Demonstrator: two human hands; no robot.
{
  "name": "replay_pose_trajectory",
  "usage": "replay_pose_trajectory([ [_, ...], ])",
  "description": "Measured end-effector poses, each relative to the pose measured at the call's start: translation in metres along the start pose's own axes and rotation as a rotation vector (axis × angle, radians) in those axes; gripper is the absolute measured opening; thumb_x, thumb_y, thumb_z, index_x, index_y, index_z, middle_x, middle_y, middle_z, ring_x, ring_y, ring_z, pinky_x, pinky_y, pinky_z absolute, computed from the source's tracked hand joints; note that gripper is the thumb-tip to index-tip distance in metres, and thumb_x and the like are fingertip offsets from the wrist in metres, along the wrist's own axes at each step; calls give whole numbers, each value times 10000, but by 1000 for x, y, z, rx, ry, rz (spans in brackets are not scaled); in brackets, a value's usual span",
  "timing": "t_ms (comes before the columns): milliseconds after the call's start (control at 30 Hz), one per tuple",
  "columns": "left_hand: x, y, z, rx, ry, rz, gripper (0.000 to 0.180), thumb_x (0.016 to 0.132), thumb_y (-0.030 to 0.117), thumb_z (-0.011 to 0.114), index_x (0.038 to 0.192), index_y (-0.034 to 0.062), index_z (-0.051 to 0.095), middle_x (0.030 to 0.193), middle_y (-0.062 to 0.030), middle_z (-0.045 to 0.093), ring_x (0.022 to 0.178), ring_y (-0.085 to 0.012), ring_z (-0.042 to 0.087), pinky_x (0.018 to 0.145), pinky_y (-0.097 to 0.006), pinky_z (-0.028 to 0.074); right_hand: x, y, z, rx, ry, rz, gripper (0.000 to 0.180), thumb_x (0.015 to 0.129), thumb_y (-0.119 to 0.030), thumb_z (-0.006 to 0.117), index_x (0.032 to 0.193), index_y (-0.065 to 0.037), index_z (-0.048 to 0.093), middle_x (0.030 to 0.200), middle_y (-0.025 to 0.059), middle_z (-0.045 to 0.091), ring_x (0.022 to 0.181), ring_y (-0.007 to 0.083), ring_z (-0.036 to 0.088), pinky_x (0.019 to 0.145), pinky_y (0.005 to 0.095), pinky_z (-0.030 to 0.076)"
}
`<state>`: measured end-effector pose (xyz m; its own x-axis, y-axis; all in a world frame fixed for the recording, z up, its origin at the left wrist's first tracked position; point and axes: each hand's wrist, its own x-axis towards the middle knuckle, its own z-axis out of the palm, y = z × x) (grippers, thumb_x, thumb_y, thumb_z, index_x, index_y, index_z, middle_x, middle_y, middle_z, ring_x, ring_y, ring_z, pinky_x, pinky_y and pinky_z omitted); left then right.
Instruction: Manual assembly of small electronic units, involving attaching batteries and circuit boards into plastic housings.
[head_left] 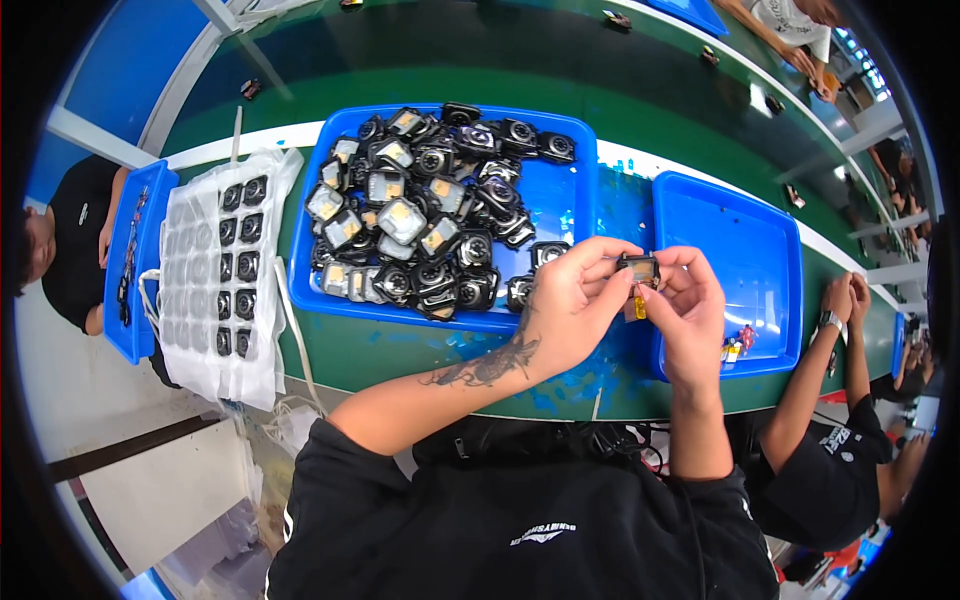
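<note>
My left hand [582, 298] and my right hand [692, 312] meet over the table between two blue trays. Fingers of both are closed on a small black square watch case [640, 268], held tilted up. Below the case, near the right fingertips, hangs a small yellow piece [641, 308]; whether it is joined to the case I cannot tell. Left of my hands, a large blue tray [562, 207] holds a heap of similar watch cases [400, 220], some with round black backs up, others with clear and tan faces up.
A shallower blue tray [735, 262] at right holds a few small red and yellow parts [738, 345]. A white moulded tray [182, 270] at left carries black watch cases in two columns. Behind runs a green belt [400, 60] with scattered small parts. Co-workers sit on both sides.
</note>
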<state>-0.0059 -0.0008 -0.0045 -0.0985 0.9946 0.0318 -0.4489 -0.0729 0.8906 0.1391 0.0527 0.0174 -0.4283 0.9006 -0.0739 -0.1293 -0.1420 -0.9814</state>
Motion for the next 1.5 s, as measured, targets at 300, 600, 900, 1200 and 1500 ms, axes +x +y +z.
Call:
replay_pose_trajectory([
  [300,-5,6,1,301,125,186,344,945,62,553,1266,1,449,1082,-126,632,902,-144,641,728,-262,521,167,-34,-23,-571,-1,183,402,750,-71,737,1114,-21,574,859,93,682,741,144,624,745,289,491],
  [600,-18,-8,13,709,-125,632,290,815,-28,654,1101,-8,608,807,-103,680,672,-193,680,579,-298,548,242,-4,-62,-841,66,268,281,677,-75,790,920,-33,656,797,57,637,704,157,578,588,293,441],
  [900,-25,-7,9,948,-330,996,433,679,-8,707,1105,-12,632,739,-17,611,590,-143,560,496,-273,445,164,-25,54,-933,-381,-569,206,816,-129,657,981,-7,671,852,148,679,773,275,672,711,356,530],
  [1200,-22,-7,12,963,-293,973,424,654,-42,698,1073,-11,648,707,-35,612,587,-175,612,490,-287,471,121,16,73,-1047,-572,-521,390,790,-269,741,1103,-63,636,1053,166,597,995,361,593,863,431,489],
  [1500,-17,-2,5,819,245,1075,531,782,98,676,1258,-16,470,1141,-176,569,971,-237,587,784,-359,494,85,-5,50,-994,-288,-557,432,731,-172,778,1101,-38,602,1103,154,574,1037,324,569,899,409,476],
])
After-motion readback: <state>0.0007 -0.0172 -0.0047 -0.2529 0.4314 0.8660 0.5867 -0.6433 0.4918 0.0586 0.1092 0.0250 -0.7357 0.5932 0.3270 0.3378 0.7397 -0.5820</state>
